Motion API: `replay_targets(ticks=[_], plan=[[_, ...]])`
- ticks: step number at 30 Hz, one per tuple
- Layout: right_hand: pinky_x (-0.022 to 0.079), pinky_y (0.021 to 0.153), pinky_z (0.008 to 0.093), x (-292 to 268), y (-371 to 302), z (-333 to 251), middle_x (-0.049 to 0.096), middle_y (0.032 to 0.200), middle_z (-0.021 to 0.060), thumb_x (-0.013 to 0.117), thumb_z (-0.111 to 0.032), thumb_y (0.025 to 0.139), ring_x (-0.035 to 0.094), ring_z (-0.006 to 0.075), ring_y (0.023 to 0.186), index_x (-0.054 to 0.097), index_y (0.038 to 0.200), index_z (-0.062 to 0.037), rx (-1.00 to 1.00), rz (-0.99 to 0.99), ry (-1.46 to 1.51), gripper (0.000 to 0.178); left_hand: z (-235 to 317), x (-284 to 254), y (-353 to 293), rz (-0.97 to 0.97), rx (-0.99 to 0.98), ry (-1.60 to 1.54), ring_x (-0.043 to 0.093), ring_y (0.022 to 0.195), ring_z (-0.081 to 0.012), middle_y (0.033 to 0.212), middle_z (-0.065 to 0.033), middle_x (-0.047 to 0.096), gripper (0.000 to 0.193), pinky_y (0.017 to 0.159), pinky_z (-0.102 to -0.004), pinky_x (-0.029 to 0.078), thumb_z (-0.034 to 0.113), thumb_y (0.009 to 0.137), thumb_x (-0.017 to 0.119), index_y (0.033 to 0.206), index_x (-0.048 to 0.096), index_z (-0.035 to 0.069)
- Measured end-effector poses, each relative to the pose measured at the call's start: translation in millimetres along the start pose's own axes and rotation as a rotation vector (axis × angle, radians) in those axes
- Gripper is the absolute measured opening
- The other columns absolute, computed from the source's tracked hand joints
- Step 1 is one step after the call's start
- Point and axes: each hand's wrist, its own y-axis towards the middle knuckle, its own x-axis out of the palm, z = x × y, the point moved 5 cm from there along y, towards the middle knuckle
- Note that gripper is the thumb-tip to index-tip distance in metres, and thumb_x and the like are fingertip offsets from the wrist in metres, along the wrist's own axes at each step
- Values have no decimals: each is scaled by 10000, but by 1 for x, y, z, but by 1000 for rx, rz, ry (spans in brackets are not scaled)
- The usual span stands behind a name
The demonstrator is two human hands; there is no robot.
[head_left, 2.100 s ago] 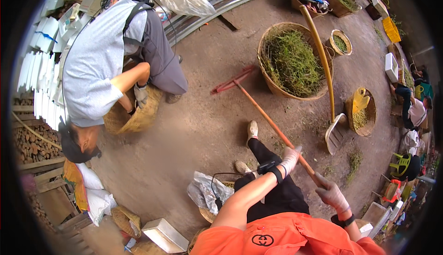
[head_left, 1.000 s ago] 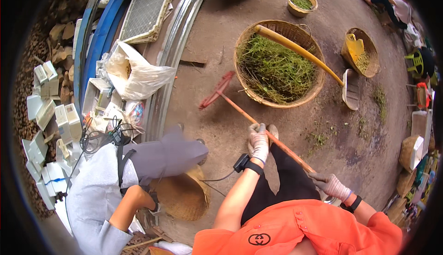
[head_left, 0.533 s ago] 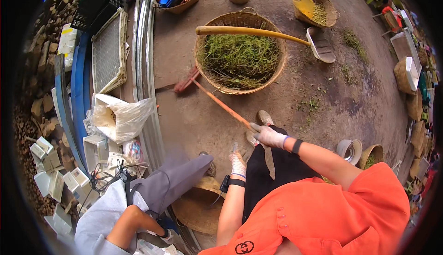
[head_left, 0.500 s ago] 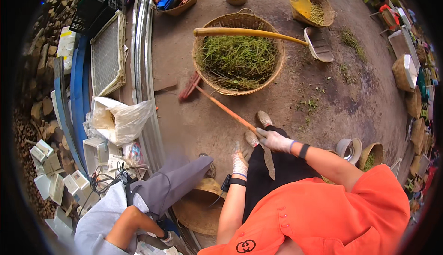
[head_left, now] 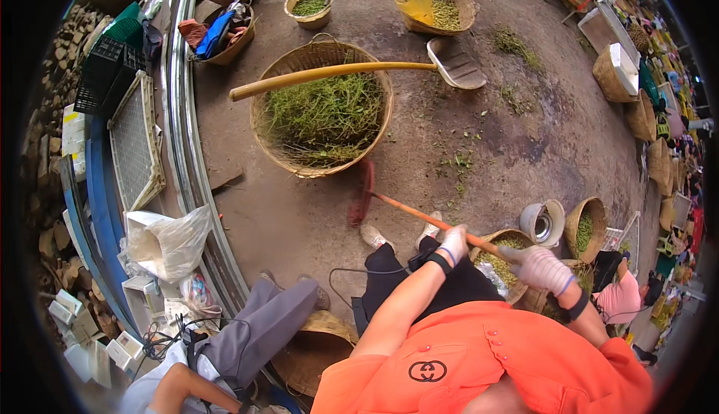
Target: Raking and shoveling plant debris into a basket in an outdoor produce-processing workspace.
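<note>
1. Both gloved hands grip one broom's orange handle [head_left: 419, 214]: left hand [head_left: 454, 243] lower down, right hand [head_left: 541, 267] near its end.
2. Its red head [head_left: 362, 194] touches the concrete floor [head_left: 524, 144] beside the big basket of greens [head_left: 322, 111].
3. One white plastic bag [head_left: 166, 240] sits left; one yellow bag [head_left: 417, 4] lies in a far basket.

An outdoor farm work yard or rural market: bare concrete ground [head_left: 314, 219] strewn with green clippings, a large woven basket [head_left: 322, 107] of cut greens, smaller baskets [head_left: 438, 2] of green produce, stacked firewood [head_left: 52, 77], plastic crates [head_left: 105, 73], and a long-handled wooden shovel [head_left: 337, 73] across the basket.
</note>
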Motion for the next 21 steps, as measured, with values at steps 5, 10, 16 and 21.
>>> replay_targets(ticks=[5, 10, 16, 21], plan=[[490, 656, 352, -71, -70, 67, 640, 796, 191, 612, -114, 786, 645, 263, 704, 604, 1159, -96, 112, 82, 268, 374, -88, 139, -26, -142, -41, -85, 594, 765, -321, 830, -140, 575, 175, 713, -472, 526, 96, 836, 600, 951, 486, 29], [495, 708, 373, -76, -48, 129, 627, 840, 209, 565, -134, 788, 636, 324, 755, 580, 1202, -98, -47, 66, 310, 415, -61, 150, -58, -57, 119, -104, 603, 819, -346, 873, -150, 572, 217, 753, -503, 524, 115, 832, 610, 989, 484, 35], [490, 599, 413, -48, 56, 158, 624, 713, 175, 535, -167, 788, 614, 339, 649, 573, 1216, -145, -230, 149, 185, 430, 19, 117, 21, 421, 84, -71, 608, 822, -349, 930, -150, 559, 273, 733, -464, 540, 119, 786, 568, 1019, 454, 31], [448, 480, 403, -90, 18, 199, 553, 560, 136, 481, -87, 768, 574, 302, 517, 564, 1235, -165, -165, 261, -201, 480, -20, 214, 43, 101, -14, -94, 614, 855, -362, 949, -156, 594, 237, 763, -494, 535, 140, 806, 557, 1008, 475, 48]])
